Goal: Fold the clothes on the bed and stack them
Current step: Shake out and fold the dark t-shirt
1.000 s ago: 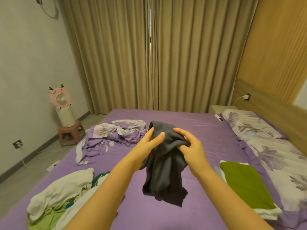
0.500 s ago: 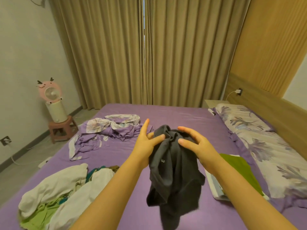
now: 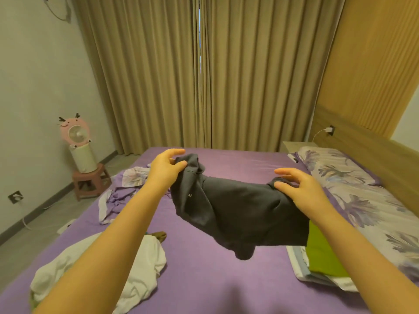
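A dark grey garment (image 3: 238, 211) hangs spread in the air above the purple bed (image 3: 226, 279). My left hand (image 3: 165, 169) pinches its upper left corner between thumb and fingers. My right hand (image 3: 299, 189) pinches the upper right edge with the thumb, its other fingers stretched out. A folded stack topped by a green piece (image 3: 322, 257) lies on the bed at the right, partly hidden by the grey garment. A heap of white clothes (image 3: 140, 268) lies at the lower left, partly behind my left arm.
A crumpled purple floral sheet (image 3: 120, 193) lies on the bed's far left. Floral pillows (image 3: 362, 196) line the wooden headboard at right. A pink fan (image 3: 77, 141) stands on a stool by the left wall. Curtains hang behind the bed.
My hands have moved apart, and the bunched grey garment has been stretched out wide between them. The view has tilted up slightly.
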A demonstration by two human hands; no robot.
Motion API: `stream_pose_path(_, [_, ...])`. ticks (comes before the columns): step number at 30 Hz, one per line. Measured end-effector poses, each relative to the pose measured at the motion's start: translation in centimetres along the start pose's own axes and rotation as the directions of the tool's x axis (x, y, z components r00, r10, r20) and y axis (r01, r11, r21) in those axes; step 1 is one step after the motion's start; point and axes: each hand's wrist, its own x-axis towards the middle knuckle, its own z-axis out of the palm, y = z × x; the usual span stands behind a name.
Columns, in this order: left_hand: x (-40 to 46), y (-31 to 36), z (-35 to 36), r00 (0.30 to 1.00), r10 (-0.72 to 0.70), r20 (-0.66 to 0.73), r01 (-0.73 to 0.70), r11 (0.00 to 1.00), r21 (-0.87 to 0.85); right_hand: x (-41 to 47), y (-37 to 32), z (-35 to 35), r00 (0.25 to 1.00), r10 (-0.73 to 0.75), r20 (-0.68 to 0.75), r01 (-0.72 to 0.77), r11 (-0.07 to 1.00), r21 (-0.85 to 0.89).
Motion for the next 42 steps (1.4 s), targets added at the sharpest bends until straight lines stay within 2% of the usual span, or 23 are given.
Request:
stream_pose_path(3, [0.6,-0.6,-1.3,0.999,-0.022,-0.049,0.023,1.000,0.002,0.9,0.7,-0.9,0.999,-0.011,-0.042,0.010,0.999,-0.032])
stream_pose_path(7, [0.8,-0.9,-2.5,0.987,-0.144,-0.065,0.122,0.956,-0.265,1.6,1.6,-2.4,0.996,0.039,-0.076,-0.041,0.999,-0.023])
stream_pose_path(10, [1.3,-0.6,-2.9,0.966,-0.258,-0.017,0.215,0.838,-0.502,1.9,2.5,-3.1,0.990,0.106,-0.094,-0.102,0.994,0.045])
stream_pose_path(13, [1.1,0.9,-2.8,0.933,-0.343,0.104,0.316,0.650,-0.691,2.0,3.0,-3.2,0.976,0.217,-0.032,-0.210,0.966,0.153])
stream_pose_path(16, [0.6,3.0,-1.9,0.924,-0.331,0.192,0.350,0.525,-0.776,2.0,2.7,-2.7,0.961,0.270,0.065,-0.278,0.932,0.234])
stream_pose_path(18, [0.4,4.3,-1.3,0.934,-0.280,0.222,0.339,0.496,-0.800,1.9,2.5,-2.4,0.957,0.270,0.110,-0.290,0.921,0.260])
stream_pose_path(24, [-0.3,6.8,-0.7,0.969,-0.096,0.227,0.235,0.637,-0.734,1.5,0.1,-3.3,0.974,0.164,0.159,-0.207,0.926,0.315])
stream_pose_path(27, [-0.5,7.1,-0.6,0.970,-0.056,0.235,0.217,0.630,-0.746,1.7,-1.0,-3.9,0.969,0.122,0.215,-0.173,0.956,0.239])
stream_pose_path(30, [-1.3,8.0,0.4,0.963,-0.009,0.268,0.215,0.622,-0.753,1.8,-2.3,-3.3,0.954,0.086,0.288,-0.106,0.993,0.055])
stream_pose_path(33, [-2.5,9.2,2.2,0.950,0.037,0.309,0.217,0.636,-0.740,1.1,-4.3,-1.4,0.920,0.010,0.393,-0.048,0.995,0.088])
stream_pose_path(35, [-2.9,9.4,3.4,0.944,0.075,0.323,0.190,0.674,-0.714,0.8,-5.7,0.1,0.927,-0.053,0.372,-0.002,0.989,0.147])
stream_pose_path(39, [-3.1,9.0,4.3,0.955,0.149,0.255,-0.008,0.876,-0.483,1.3,-6.9,1.3,0.974,-0.151,0.168,0.108,0.965,0.241])
stream_pose_path(41, [-2.9,8.4,4.1,0.958,0.230,0.171,-0.176,0.944,-0.279,1.6,-6.8,1.1,0.976,-0.173,0.129,0.138,0.960,0.242])
stream_pose_path(42, [-2.8,7.8,3.9,0.944,0.307,0.122,-0.295,0.950,-0.103,1.7,-6.7,0.9,0.976,-0.174,0.131,0.139,0.961,0.239])
